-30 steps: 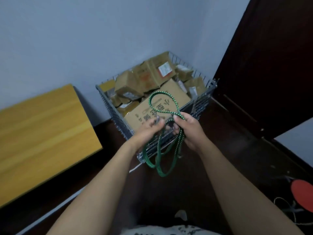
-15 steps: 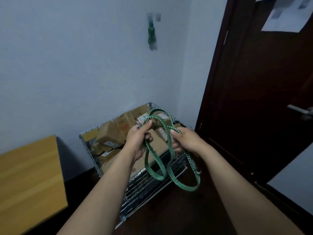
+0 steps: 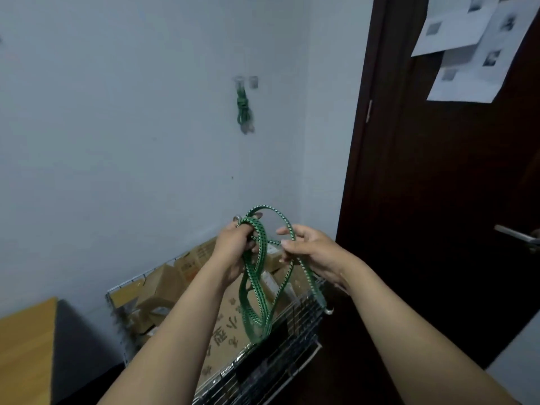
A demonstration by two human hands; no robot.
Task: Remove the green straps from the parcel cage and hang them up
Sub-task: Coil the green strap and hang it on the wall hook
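Observation:
A green strap with pale flecks hangs in loops between my hands, above the wire parcel cage. My left hand grips the gathered loops near one metal end hook. My right hand pinches a single run of the same strap, whose other hook dangles by the cage rim. Another green strap hangs bundled from the left of two small wall hooks. The right wall hook is bare.
The cage holds several cardboard parcels. A wooden tabletop is at the lower left. A dark door with a metal handle and taped papers stands to the right.
My view has tilted up, bringing the wall hooks and hung strap into fuller view. Both hands have lifted the strap higher, and its loops hang shorter than before.

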